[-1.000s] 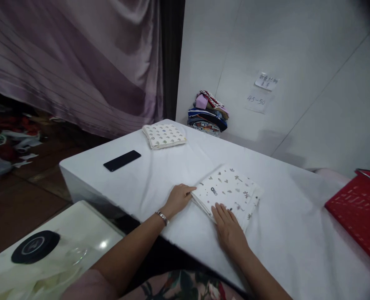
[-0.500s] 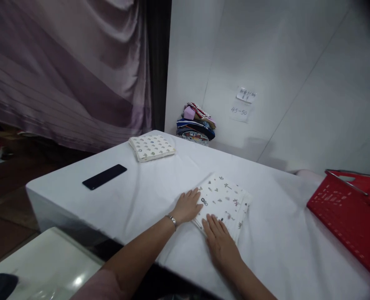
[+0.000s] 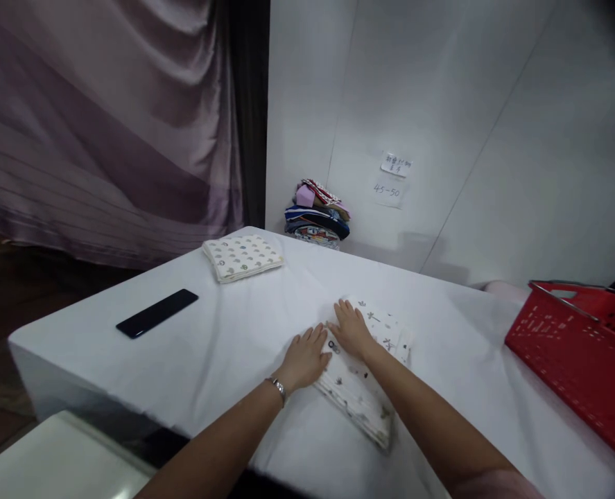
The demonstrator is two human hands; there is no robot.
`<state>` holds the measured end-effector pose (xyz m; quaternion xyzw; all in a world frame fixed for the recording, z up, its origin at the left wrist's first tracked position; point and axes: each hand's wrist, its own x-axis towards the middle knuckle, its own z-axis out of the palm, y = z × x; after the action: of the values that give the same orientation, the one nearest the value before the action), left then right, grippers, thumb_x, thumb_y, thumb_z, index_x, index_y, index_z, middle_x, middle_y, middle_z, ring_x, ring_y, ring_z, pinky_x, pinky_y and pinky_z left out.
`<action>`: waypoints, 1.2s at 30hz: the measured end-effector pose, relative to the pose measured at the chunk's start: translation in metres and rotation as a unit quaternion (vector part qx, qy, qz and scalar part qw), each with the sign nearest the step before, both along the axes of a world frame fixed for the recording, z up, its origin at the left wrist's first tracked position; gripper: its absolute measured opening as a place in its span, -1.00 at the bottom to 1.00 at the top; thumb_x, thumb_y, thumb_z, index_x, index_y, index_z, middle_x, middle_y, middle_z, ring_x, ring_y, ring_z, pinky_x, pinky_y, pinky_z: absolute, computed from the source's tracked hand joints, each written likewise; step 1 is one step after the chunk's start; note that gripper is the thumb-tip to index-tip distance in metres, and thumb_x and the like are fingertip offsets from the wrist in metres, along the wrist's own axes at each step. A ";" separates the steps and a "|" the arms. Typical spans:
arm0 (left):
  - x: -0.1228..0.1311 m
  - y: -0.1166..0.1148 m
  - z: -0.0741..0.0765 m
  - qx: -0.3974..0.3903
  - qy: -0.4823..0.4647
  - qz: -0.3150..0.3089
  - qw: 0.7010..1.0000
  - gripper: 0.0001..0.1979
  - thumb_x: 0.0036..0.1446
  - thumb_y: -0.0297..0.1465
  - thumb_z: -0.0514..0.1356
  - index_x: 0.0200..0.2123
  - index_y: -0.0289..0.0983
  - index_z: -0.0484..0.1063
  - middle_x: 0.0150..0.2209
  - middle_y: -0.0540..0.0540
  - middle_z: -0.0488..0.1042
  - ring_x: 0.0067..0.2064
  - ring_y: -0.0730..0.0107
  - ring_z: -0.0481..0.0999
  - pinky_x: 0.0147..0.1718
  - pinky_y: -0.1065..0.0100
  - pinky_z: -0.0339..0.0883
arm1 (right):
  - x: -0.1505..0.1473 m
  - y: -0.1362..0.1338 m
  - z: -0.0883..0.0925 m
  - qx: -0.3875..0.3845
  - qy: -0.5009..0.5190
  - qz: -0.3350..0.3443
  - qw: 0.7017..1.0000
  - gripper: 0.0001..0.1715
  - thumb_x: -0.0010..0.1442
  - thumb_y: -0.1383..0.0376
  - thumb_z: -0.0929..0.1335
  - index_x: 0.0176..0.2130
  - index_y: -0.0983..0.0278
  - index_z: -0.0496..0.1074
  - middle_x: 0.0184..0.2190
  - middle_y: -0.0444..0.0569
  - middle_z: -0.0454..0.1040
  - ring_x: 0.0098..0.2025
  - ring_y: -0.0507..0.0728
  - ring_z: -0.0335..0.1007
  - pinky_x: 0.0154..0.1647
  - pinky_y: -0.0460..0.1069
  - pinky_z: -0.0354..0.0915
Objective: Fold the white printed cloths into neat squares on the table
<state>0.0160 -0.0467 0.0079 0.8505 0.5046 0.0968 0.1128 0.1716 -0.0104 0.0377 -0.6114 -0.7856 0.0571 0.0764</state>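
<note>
Left of the left hand (image 3: 304, 357), bare table (image 3: 224, 346) runs to a phone (image 3: 157, 313). Beyond the right hand (image 3: 351, 329), open surface reaches the wall (image 3: 442, 235), with a folded cloth (image 3: 242, 256) and clothes pile (image 3: 317, 215) off left. A red basket (image 3: 582, 353) blocks well to its right.

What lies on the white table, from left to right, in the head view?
Flat black phone → folded white cloth with coloured prints → left hand → right hand → red plastic basket.

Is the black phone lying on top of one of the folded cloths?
No, the black phone lies on the bare white table, apart from the far folded cloth and the printed cloth.
</note>
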 end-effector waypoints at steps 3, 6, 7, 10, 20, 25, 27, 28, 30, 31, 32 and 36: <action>0.000 -0.001 0.001 -0.004 0.019 0.006 1.000 -0.46 0.18 -0.21 -0.12 0.21 -0.24 0.05 0.28 -0.09 -0.04 0.25 0.15 0.01 0.14 0.06 -0.02 | 0.001 0.026 -0.015 -0.020 -0.020 -0.025 0.999 -0.27 0.26 0.04 0.07 0.24 0.45 -0.04 0.28 0.15 -0.13 0.31 0.21 -0.36 0.24 0.15 -0.33; 0.000 -0.001 -0.001 -0.008 0.024 0.012 1.000 -0.45 0.18 -0.20 -0.14 0.22 -0.24 0.04 0.28 -0.08 -0.05 0.26 0.15 -0.01 0.15 0.06 -0.04 | 0.006 0.033 -0.031 -0.036 -0.022 -0.027 0.999 -0.26 0.26 0.01 0.02 0.24 0.43 -0.03 0.28 0.14 -0.10 0.31 0.19 -0.30 0.24 0.13 -0.31; 0.000 -0.001 -0.002 -0.011 0.024 0.012 1.000 -0.45 0.18 -0.19 -0.13 0.22 -0.24 0.03 0.28 -0.08 -0.05 0.26 0.15 -0.01 0.15 0.06 -0.04 | 0.007 0.033 -0.035 -0.036 -0.022 -0.026 0.999 -0.25 0.26 0.00 0.00 0.25 0.42 -0.03 0.28 0.13 -0.10 0.31 0.18 -0.31 0.24 0.13 -0.31; 0.001 0.002 0.003 -0.025 0.030 0.007 0.999 -0.44 0.17 -0.19 -0.13 0.21 -0.24 0.04 0.29 -0.08 -0.06 0.26 0.12 -0.03 0.15 0.02 -0.06 | 0.009 0.032 -0.039 -0.035 -0.024 -0.022 0.999 -0.24 0.26 -0.01 -0.01 0.25 0.42 -0.04 0.28 0.12 -0.10 0.31 0.17 -0.32 0.24 0.12 -0.32; 0.023 0.025 0.005 -0.040 0.019 0.020 0.999 -0.25 0.11 -0.02 -0.14 0.25 -0.36 -0.09 0.29 -0.20 -0.10 0.28 0.13 -0.11 0.18 0.02 -0.16 | 0.012 0.038 -0.032 -0.050 -0.034 -0.012 0.998 -0.32 0.25 0.08 0.07 0.23 0.40 0.02 0.27 0.12 -0.05 0.30 0.19 -0.25 0.22 0.13 -0.23; 0.021 0.024 -0.012 -0.036 0.024 0.019 0.999 -0.22 0.12 0.00 -0.20 0.26 -0.39 -0.14 0.30 -0.21 -0.16 0.29 0.11 -0.13 0.18 0.04 -0.15 | 0.028 0.058 -0.023 -0.043 -0.036 -0.032 0.998 -0.30 0.26 0.06 0.04 0.26 0.37 -0.07 0.30 0.09 -0.16 0.31 0.16 -0.35 0.22 0.15 -0.31; 0.021 0.024 -0.011 -0.035 0.024 0.019 0.999 -0.22 0.12 0.00 -0.20 0.26 -0.39 -0.12 0.30 -0.21 -0.16 0.28 0.11 -0.12 0.18 0.04 -0.15 | 0.035 0.065 -0.026 -0.047 -0.040 -0.052 0.997 -0.28 0.25 0.04 0.03 0.26 0.39 -0.08 0.30 0.11 -0.19 0.31 0.19 -0.35 0.22 0.17 -0.33; 0.021 0.024 -0.010 -0.035 0.024 0.019 0.999 -0.23 0.12 0.00 -0.21 0.26 -0.39 -0.12 0.30 -0.21 -0.15 0.28 0.12 -0.12 0.18 0.04 -0.15 | 0.037 0.067 -0.029 -0.051 -0.042 -0.058 0.996 -0.27 0.25 0.02 0.03 0.25 0.38 -0.06 0.30 0.10 -0.18 0.31 0.19 -0.34 0.22 0.17 -0.33; 0.022 0.023 -0.008 -0.037 0.025 0.020 0.999 -0.23 0.12 0.01 -0.21 0.26 -0.39 -0.11 0.29 -0.21 -0.15 0.28 0.13 -0.12 0.18 0.04 -0.15 | 0.041 0.069 -0.036 -0.054 -0.044 -0.061 0.996 -0.26 0.25 -0.01 0.00 0.26 0.35 -0.07 0.30 0.06 -0.19 0.31 0.16 -0.34 0.23 0.15 -0.34; 0.022 0.023 -0.008 -0.036 0.026 0.021 0.999 -0.23 0.12 0.01 -0.21 0.26 -0.38 -0.11 0.29 -0.21 -0.14 0.28 0.13 -0.12 0.17 0.04 -0.14 | 0.041 0.068 -0.039 -0.052 -0.043 -0.061 0.996 -0.25 0.25 -0.02 -0.01 0.26 0.35 -0.08 0.30 0.05 -0.20 0.31 0.15 -0.35 0.23 0.14 -0.35; 0.022 0.023 -0.007 -0.034 0.027 0.022 0.999 -0.23 0.12 0.01 -0.21 0.26 -0.38 -0.11 0.29 -0.21 -0.14 0.28 0.14 -0.11 0.17 0.04 -0.14 | 0.042 0.068 -0.041 -0.051 -0.043 -0.061 0.996 -0.25 0.25 -0.02 -0.02 0.27 0.34 -0.10 0.31 0.04 -0.21 0.32 0.14 -0.37 0.23 0.13 -0.35; 0.023 0.022 -0.008 -0.027 0.031 0.027 0.999 -0.25 0.13 0.00 -0.21 0.26 -0.37 -0.10 0.29 -0.21 -0.12 0.28 0.14 -0.12 0.17 0.04 -0.15 | 0.041 0.066 -0.044 -0.051 -0.044 -0.064 0.996 -0.24 0.25 -0.02 -0.03 0.27 0.35 -0.12 0.31 0.02 -0.23 0.32 0.12 -0.38 0.23 0.12 -0.38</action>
<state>0.0389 -0.0242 0.0002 0.8359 0.5328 0.0599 0.1177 0.2127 0.0554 -0.0058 -0.6656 -0.7433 0.0651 0.0139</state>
